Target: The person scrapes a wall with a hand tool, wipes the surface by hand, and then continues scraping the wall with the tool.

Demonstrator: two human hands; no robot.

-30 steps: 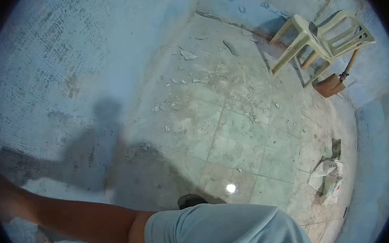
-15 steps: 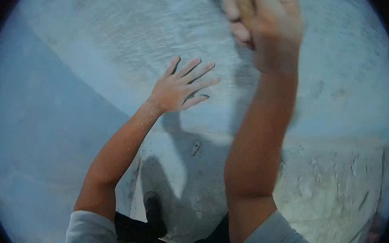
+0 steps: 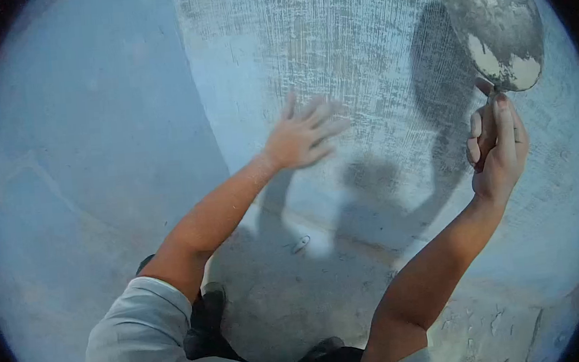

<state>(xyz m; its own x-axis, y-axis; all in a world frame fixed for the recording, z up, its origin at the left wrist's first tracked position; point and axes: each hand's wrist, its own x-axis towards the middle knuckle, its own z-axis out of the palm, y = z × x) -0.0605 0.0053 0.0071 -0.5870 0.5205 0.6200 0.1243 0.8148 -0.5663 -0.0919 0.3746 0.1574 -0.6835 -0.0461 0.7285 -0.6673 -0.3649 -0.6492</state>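
A trowel (image 3: 491,19) with a broad, round-ended grey metal blade is gripped by its handle in my right hand (image 3: 504,154), raised at the upper right. White plaster-like residue clings to the blade near the handle. My left hand (image 3: 305,137) is open, fingers spread, over the pale wall (image 3: 333,48); motion blurs the fingertips. Around and above that hand, the wall carries a streaky, scratched whitish coat over grey. Shadows of the blade and my arms fall across it.
To the left is a smoother bluish surface (image 3: 107,107) with a straight edge against the coated part. A small oval object (image 3: 301,244) lies below my left hand. My dark shoe (image 3: 212,301) is on the grey floor (image 3: 273,318). Rough, peeling patches (image 3: 481,329) mark the lower right.
My right hand has moved right and down, bringing the trowel blade into view. My left hand has shifted right, still spread. The view has turned, so the wall's edge now runs more upright.
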